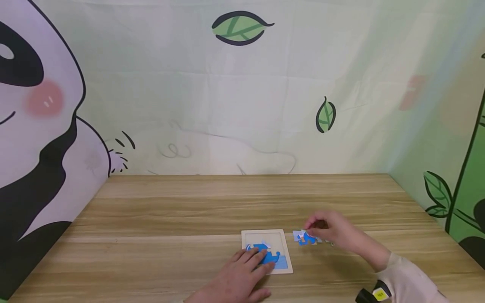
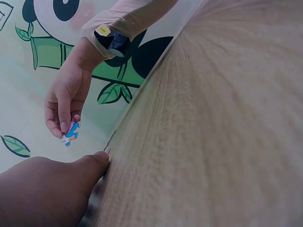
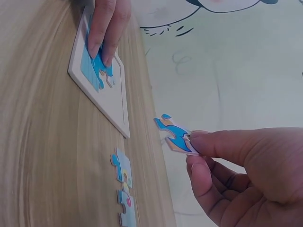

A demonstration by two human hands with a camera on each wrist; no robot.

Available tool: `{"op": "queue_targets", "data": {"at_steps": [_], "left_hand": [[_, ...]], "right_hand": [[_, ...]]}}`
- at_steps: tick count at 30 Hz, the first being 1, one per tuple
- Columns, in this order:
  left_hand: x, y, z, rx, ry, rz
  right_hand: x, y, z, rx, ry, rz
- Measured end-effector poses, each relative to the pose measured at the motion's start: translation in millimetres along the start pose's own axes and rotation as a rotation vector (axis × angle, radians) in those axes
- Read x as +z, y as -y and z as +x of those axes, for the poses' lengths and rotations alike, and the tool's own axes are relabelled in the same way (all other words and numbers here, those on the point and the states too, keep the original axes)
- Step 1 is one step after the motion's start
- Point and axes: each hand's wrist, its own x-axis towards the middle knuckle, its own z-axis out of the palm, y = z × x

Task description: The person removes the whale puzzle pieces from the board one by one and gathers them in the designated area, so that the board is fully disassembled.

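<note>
My right hand (image 1: 333,230) pinches a jigsaw puzzle piece (image 3: 177,135) between thumb and fingertips, raised above the table to the right of the puzzle tray. The piece is blue with some orange and pale colour. My left hand (image 1: 242,273) lies over the near left part of the square wooden puzzle tray (image 1: 286,248), fingers stretched across the pieces in it. Joined blue pieces (image 1: 261,246) fill the near part of the tray, partly hidden by those fingers. The far strip of the tray shows bare wood.
Loose puzzle pieces (image 3: 124,168) lie on the wooden table (image 1: 170,214), right of the tray and below my right hand. A printed cloth wall (image 1: 189,92) with a panda and leaves rises behind the table. A dark wrist device (image 1: 373,293) sits at my right sleeve.
</note>
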Motion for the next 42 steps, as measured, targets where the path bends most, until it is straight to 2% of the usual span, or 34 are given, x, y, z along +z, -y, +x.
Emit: {"op": "queue_targets", "data": {"at_steps": [15, 20, 30, 38, 42], "left_hand": [[2.7, 1.8, -0.2, -0.002, 0.016, -0.006], [2.5, 1.7, -0.8, 0.006, 0.002, -0.005], [0.6, 2.1, 0.0, -0.009, 0.033, -0.014], [1.1, 1.9, 0.2, -0.014, 0.032, -0.007], [2.0, 2.3, 0.4, -0.012, 0.036, -0.008]], "right_hand": [[-10, -13, -15.4, -0.019, 0.024, 0.018], [-12, -20, -20.8, -0.023, 0.026, 0.039], [-14, -33, -32.6, -0.005, 0.010, 0.043], [-17, -47, -40.6, -0.077, 0.015, 0.045], [-18, -51, -43.1, -0.026, 0.041, 0.057]]}}
